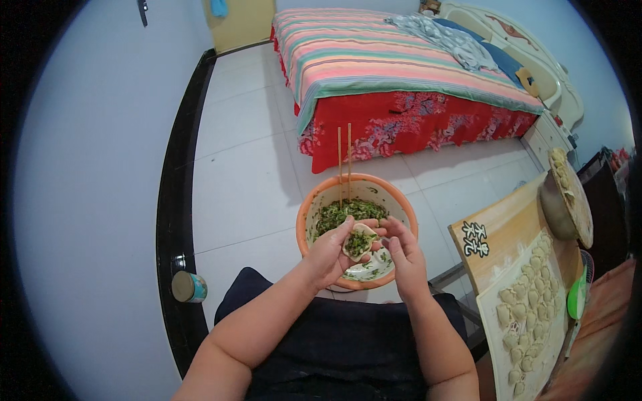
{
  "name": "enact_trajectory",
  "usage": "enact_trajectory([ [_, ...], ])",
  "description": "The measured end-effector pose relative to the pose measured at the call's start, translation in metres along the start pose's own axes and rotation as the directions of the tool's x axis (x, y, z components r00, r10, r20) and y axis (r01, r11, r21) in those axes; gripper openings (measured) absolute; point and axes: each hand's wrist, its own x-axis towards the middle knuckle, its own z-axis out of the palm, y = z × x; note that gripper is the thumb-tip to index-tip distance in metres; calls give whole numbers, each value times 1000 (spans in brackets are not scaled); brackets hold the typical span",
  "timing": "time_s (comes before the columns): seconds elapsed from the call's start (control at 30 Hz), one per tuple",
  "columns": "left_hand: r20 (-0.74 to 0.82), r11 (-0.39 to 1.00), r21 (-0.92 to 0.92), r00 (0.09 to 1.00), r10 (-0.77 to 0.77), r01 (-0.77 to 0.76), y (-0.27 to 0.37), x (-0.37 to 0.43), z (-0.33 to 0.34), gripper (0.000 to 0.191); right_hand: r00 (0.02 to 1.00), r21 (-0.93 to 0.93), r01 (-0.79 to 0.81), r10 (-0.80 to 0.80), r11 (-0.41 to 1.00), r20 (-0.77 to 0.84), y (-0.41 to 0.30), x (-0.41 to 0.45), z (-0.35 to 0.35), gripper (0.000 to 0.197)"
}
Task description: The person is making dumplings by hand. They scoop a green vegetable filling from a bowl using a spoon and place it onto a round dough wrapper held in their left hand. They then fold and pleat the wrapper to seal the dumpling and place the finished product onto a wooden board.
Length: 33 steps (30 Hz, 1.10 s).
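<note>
In my left hand (328, 255) lies a round dumpling wrapper (367, 232), flat and unfolded, with a mound of chopped green filling (358, 243) on it. My right hand (407, 253) is just to the right, fingers bent and close to the wrapper's edge; whether they touch it is hard to tell. Below both hands stands an orange-rimmed basin (304, 220) holding more green filling (326, 214). Two wooden chopsticks (349, 160) stand upright in that filling. The front of the basin's inside shows bare white wall with green scraps.
On the right, a wooden table (464, 235) carries a white board (494, 351) with several rows of folded dumplings (534, 290). Behind it, a round tray (577, 210) rests on a metal pot (554, 215). A green bowl (577, 298) sits at the table's side. A tin can (189, 287) stands by the left wall.
</note>
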Motion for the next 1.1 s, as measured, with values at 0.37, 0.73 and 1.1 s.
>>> enact_trajectory([
  [0.37,-56,951,266,988,-147,157,-4,3,2,50,936,355,-310,349,882,-50,-5,18,-20,28],
  [0.73,-40,972,237,999,15,-5,-2,5,0,48,939,102,-344,339,933,61,-14,-3,-14,23],
  [1.1,-58,991,132,998,9,-1,-2,6,3,47,983,-519,170,-182,838,29,-9,-11,-12,24],
])
